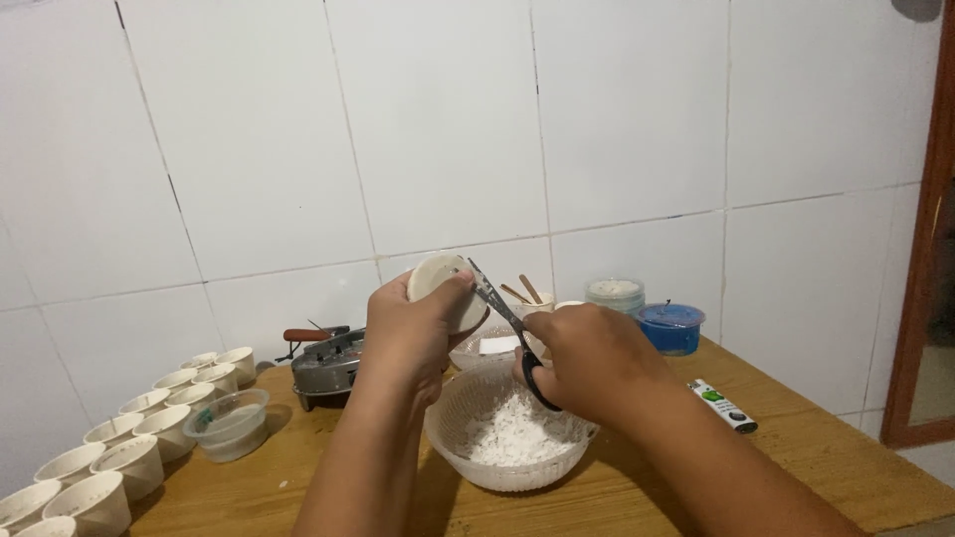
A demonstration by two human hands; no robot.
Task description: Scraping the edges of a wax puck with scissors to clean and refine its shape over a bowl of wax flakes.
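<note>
Scissors [505, 320] in right hand [587, 358] cut cup [438, 283] raised by left hand [408, 338].

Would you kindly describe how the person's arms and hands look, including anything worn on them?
Both forearms are bare as far as the picture shows: no sleeves, gloves, watch or bracelets in view. The left hand and right hand show no rings that I can make out. The arms enter from the bottom edge, so anything worn higher up is out of view.

Noted along the wooden table [796, 438]: rows of small white cups [129, 447], clear plastic tub [231, 425], old metal iron [326, 366], blue-lidded container [670, 327], cup of wooden sticks [524, 295], white marker [723, 406].
</note>
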